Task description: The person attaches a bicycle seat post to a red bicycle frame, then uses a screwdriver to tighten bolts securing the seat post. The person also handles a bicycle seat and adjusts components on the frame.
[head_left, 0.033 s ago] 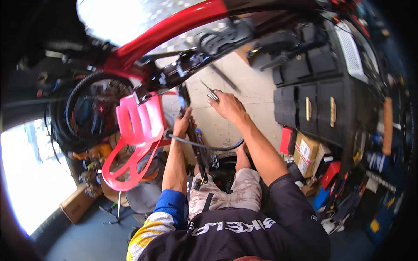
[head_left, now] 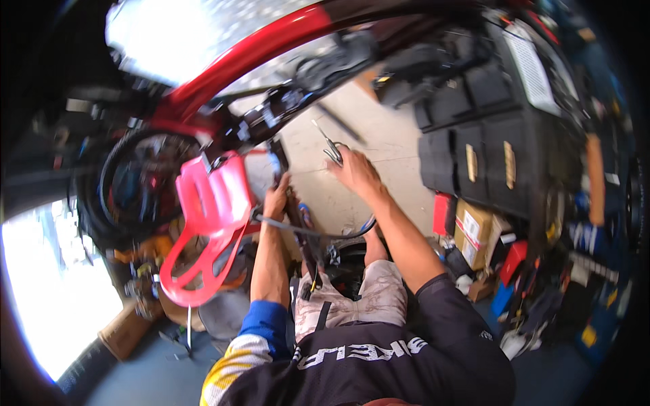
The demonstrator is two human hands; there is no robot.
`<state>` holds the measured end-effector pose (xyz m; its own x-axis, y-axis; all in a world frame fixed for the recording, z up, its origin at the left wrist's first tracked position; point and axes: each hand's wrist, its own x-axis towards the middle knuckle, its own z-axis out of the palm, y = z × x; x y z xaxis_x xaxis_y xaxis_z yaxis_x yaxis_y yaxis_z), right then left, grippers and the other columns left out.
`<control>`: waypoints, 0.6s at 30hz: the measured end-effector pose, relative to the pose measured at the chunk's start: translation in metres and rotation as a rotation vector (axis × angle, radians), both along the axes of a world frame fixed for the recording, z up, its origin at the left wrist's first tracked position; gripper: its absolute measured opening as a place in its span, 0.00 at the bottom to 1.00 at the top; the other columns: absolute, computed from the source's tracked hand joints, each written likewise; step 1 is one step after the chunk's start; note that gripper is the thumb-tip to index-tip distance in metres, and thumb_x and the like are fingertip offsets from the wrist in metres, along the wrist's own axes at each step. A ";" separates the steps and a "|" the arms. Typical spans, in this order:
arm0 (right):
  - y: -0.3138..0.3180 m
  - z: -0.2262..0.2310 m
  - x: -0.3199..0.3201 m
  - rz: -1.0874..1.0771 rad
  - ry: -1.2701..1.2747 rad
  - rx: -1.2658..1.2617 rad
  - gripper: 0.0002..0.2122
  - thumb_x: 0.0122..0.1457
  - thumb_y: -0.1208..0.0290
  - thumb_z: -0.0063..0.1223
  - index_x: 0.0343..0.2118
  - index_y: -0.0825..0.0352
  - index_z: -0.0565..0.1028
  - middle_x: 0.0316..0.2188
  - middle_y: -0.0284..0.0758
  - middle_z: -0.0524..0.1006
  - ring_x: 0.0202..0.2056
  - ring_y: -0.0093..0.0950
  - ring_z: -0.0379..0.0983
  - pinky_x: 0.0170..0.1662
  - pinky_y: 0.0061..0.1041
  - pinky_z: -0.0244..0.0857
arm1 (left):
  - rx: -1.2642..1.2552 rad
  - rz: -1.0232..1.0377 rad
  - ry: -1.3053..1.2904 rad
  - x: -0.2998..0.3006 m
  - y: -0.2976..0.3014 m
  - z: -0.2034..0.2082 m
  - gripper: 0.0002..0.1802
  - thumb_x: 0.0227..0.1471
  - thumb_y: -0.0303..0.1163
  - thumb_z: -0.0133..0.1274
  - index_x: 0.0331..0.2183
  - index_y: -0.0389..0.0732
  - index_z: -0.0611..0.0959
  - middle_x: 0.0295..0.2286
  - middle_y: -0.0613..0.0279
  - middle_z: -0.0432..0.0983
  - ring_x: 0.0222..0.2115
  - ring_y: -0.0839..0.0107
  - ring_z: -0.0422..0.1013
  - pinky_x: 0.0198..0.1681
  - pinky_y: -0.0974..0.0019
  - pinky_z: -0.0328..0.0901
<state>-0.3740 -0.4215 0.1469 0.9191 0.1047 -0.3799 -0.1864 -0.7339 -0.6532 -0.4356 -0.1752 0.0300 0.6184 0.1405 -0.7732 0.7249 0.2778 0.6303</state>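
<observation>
My left hand (head_left: 276, 200) is closed round a long dark bar (head_left: 295, 218), which slants down toward my lap. A thin silver pointed tool (head_left: 328, 139) with looped handles sits in my right hand (head_left: 357, 172); its exact kind is unclear. The tool's tip points up and to the left, apart from the bar. A black hose (head_left: 318, 234) curves across below both hands. Above them spans a bicycle with a red frame tube (head_left: 250, 49) and a dark crank area (head_left: 261, 118).
To the left stand a pink plastic chair (head_left: 215, 186) and a bicycle tyre (head_left: 112, 162). Black drawers (head_left: 489, 162) stand on the right, with a cardboard box (head_left: 472, 230) and assorted parts below them. A dark rod (head_left: 342, 124) lies on the pale floor.
The whole view has shifted slightly and blurred. Both hands keep their holds; my left hand appears marginally lower, and the tool in my right hand is tilted a little differently.
</observation>
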 end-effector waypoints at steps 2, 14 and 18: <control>-0.053 -0.019 -0.036 -0.316 -0.193 -0.010 0.14 0.61 0.66 0.56 0.45 0.69 0.73 0.39 0.50 0.80 0.41 0.51 0.77 0.45 0.43 0.70 | 0.018 -0.033 0.018 0.009 -0.017 0.012 0.27 0.53 0.54 0.63 0.33 0.39 0.76 0.19 0.61 0.70 0.16 0.66 0.71 0.19 0.63 0.69; -0.340 0.062 -0.198 -1.367 -0.859 0.620 0.11 0.67 0.70 0.49 0.51 0.63 0.70 0.26 0.29 0.72 0.20 0.13 0.62 0.22 0.15 0.57 | 0.030 0.014 -0.247 -0.004 -0.039 -0.025 0.23 0.54 0.49 0.65 0.33 0.39 0.77 0.19 0.60 0.73 0.18 0.66 0.73 0.22 0.63 0.71; -0.363 0.102 -0.228 -1.250 -0.824 0.408 0.16 0.70 0.59 0.49 0.50 0.66 0.71 0.28 0.32 0.77 0.24 0.16 0.68 0.28 0.18 0.63 | 0.018 0.055 -0.160 -0.003 -0.044 -0.020 0.23 0.54 0.49 0.65 0.33 0.39 0.77 0.20 0.62 0.71 0.19 0.69 0.70 0.23 0.64 0.72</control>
<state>-0.6022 -0.7842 0.2484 0.4308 -0.8945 0.1192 -0.0244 -0.1436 -0.9893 -0.4390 -0.2188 0.0104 0.7243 0.1907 -0.6626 0.5991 0.3018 0.7417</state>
